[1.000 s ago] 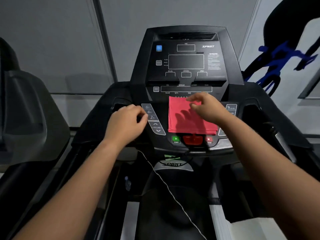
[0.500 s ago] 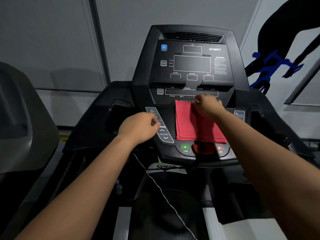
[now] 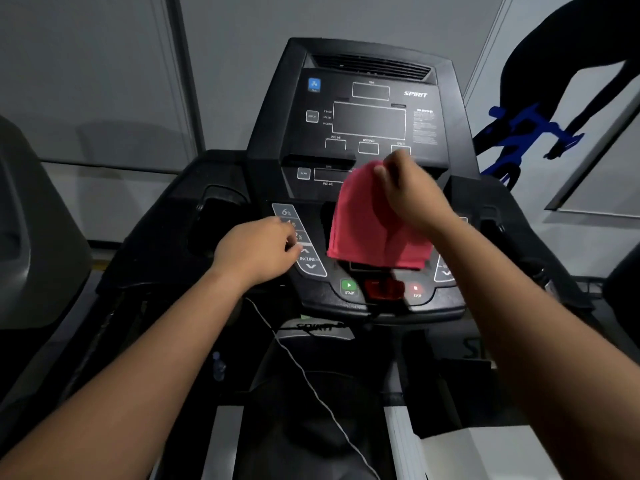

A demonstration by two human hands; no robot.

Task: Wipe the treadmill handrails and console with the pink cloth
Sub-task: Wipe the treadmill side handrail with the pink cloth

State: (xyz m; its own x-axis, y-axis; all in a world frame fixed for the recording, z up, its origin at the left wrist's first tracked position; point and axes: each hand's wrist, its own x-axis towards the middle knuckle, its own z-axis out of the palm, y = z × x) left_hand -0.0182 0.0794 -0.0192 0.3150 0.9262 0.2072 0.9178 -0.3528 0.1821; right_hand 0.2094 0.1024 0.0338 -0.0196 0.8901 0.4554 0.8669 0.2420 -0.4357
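"SPIRIT" on console (image 3: 367, 109)

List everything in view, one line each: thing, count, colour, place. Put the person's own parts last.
treadmill console: one, black, centre, upright ahead of the person
pink cloth: one, pink, lifted at its top edge over the console's middle, lower edge hanging near the buttons
start button: one, green, lower console, left of the red key
stop button: one, red, lower console, right of the red key
safety key: one, red, between start and stop
incline keypad: one, grey-outlined, left of the cloth
cord: one, white, trailing down below the console
wall figure: one, blue and black, upper right
left hand: one, resting by the incline keypad, fingers loosely curled
right hand: one, pinching the cloth's top
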